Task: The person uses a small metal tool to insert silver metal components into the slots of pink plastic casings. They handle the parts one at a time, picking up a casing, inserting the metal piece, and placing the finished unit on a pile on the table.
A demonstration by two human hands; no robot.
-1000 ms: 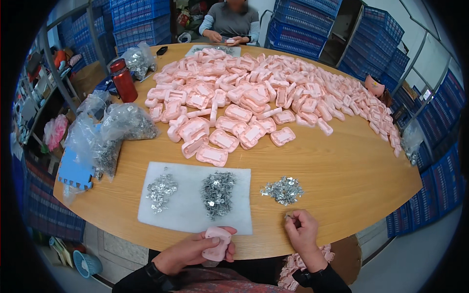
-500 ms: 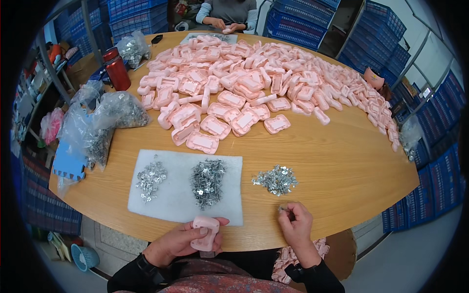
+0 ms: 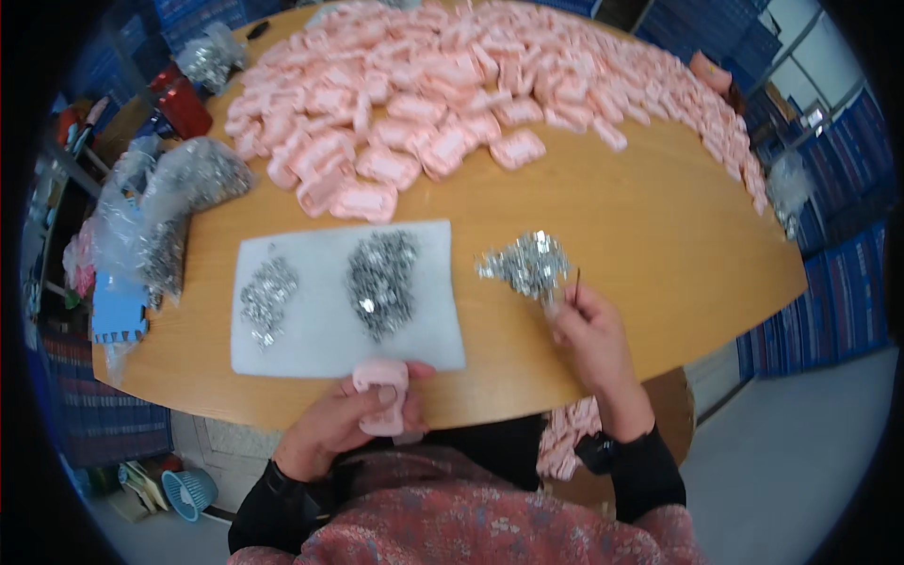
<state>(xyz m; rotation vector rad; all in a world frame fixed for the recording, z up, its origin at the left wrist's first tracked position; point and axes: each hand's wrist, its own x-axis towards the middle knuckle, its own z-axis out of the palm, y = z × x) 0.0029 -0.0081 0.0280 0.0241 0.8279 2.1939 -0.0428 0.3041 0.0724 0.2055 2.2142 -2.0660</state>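
Observation:
My left hand [image 3: 350, 410] grips a pink plastic casing [image 3: 380, 400] with cut-outs, held at the table's near edge, just in front of a white foam sheet [image 3: 320, 353]. On the sheet lie a small heap of silvery metal clips [image 3: 268, 299] and a larger, denser heap of metal parts [image 3: 381, 282]. To the right, on bare wood, is another pile of metal pieces [image 3: 533, 266]. My right hand [image 3: 595, 337] reaches that pile's near edge with thumb and fingers pinched together. A thin dark sliver shows at its fingertips, too blurred to name.
A big mound of pink casings [image 3: 405, 108] covers the far side of the table [image 3: 650, 254]. Bags of metal parts [image 3: 193, 179] and a red bottle [image 3: 181, 104] stand at left. More pink pieces [image 3: 569, 438] lie below the near edge, and a blue basket [image 3: 188, 492] stands lower left.
My right hand has moved forward to the metal pile on the bare wood. My left hand still holds the pink casing. The view has tilted downward, so the co-worker opposite is out of sight.

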